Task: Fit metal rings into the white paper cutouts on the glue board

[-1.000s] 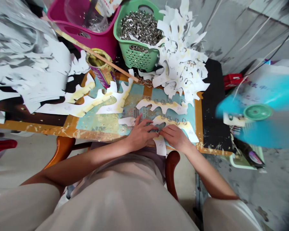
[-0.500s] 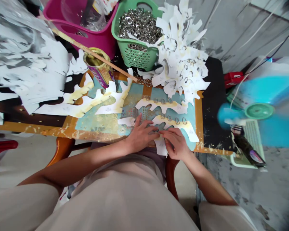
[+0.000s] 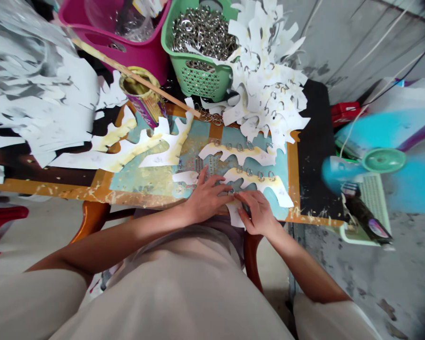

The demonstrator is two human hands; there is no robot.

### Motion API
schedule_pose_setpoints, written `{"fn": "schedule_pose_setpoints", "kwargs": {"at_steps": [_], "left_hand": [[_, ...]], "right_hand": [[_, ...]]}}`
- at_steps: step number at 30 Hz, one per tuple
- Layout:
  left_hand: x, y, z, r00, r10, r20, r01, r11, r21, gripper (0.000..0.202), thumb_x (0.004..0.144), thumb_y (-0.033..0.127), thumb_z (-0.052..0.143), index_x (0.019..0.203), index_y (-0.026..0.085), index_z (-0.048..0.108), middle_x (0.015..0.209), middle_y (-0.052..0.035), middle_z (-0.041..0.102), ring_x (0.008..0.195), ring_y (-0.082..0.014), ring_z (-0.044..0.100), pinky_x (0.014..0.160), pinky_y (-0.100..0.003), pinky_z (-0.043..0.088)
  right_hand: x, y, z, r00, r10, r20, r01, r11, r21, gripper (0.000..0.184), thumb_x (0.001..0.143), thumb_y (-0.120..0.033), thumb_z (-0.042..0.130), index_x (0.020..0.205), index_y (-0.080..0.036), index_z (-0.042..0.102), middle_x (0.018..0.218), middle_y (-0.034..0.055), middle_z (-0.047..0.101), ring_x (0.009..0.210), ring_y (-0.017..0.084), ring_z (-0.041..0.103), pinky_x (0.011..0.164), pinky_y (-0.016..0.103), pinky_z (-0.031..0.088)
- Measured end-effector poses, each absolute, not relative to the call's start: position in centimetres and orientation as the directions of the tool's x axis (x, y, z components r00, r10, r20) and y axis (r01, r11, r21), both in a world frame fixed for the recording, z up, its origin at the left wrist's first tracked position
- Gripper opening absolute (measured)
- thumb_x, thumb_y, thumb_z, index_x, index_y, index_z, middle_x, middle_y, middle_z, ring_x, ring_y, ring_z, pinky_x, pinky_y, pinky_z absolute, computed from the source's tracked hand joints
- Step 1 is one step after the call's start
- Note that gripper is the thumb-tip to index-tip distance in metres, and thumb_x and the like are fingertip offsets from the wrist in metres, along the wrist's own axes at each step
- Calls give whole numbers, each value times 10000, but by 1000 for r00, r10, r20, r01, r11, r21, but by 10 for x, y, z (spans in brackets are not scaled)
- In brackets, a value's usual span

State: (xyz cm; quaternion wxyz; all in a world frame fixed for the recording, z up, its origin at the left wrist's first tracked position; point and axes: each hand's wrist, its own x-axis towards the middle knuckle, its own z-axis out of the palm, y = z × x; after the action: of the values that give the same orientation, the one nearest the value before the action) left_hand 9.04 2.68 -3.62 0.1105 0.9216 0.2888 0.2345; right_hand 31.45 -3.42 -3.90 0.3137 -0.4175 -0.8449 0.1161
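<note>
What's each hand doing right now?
Left hand: open, fingers spread on the white paper cutout.
Right hand: fingers curled at its edge; cannot tell if holding.

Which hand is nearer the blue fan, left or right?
Right. The right hand rests on a paper cutout, to the left of the blue fan, with dark tabletop between them. The left hand is farther away, on the right hand's other side.
</note>
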Motion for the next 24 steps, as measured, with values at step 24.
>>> {"fn": "schedule_pose_setpoints", "kwargs": {"at_steps": [24], "left_hand": [[88, 35, -23, 652, 716, 249, 468, -638, 611, 335, 912, 165, 466, 1211, 212, 609, 1180, -93, 674, 1183, -265, 553, 1134, -589, 268]], "right_hand": [[309, -29, -30, -474, 828, 300, 704, 561, -436, 551, 922, -215, 504, 1443, -162, 331, 1059, 134, 697, 957, 306, 597, 866, 498, 472]]}}
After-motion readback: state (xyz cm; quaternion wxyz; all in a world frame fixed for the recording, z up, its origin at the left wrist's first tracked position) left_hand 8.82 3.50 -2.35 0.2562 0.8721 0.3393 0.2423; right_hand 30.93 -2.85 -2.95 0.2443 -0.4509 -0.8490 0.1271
